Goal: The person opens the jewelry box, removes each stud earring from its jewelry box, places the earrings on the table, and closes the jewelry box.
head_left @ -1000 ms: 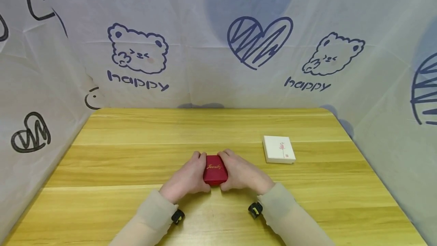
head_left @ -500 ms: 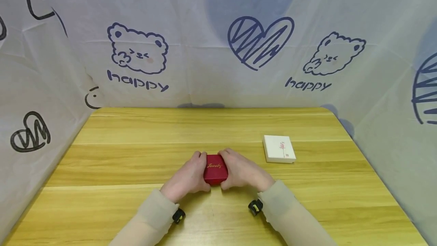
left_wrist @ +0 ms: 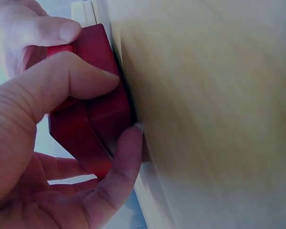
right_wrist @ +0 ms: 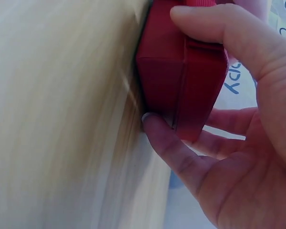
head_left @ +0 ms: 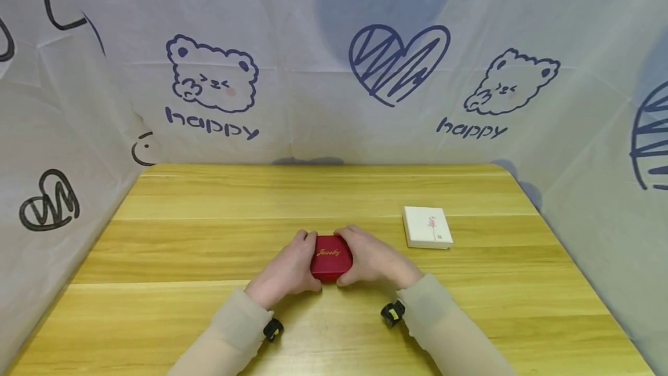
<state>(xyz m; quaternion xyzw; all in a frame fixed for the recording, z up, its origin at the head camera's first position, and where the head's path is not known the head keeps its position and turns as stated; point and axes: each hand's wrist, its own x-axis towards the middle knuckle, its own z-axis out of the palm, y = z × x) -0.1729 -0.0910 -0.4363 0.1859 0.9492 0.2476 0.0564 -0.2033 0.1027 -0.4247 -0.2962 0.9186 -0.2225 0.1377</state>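
A small red jewelry box (head_left: 330, 255) with gold lettering "Jewelry" on its lid sits on the wooden table, its lid down. My left hand (head_left: 287, 267) grips its left side, the thumb at the front and fingers toward the back. From the right, my right hand (head_left: 374, 259) holds the box in the same way. In the left wrist view, the left thumb lies across the front of the red box (left_wrist: 97, 129). A red ribbon-like tab (right_wrist: 200, 3) shows near the right thumb in the right wrist view.
A flat white box (head_left: 427, 227) with a pink flower print lies farther back to the right on the wooden table (head_left: 209, 208). White cloth (head_left: 302, 91) with blue drawings hangs behind the table and along both sides.
My right hand has shifted slightly to the right along the box, so more of the lid shows. The left hand and the white box have hardly moved.
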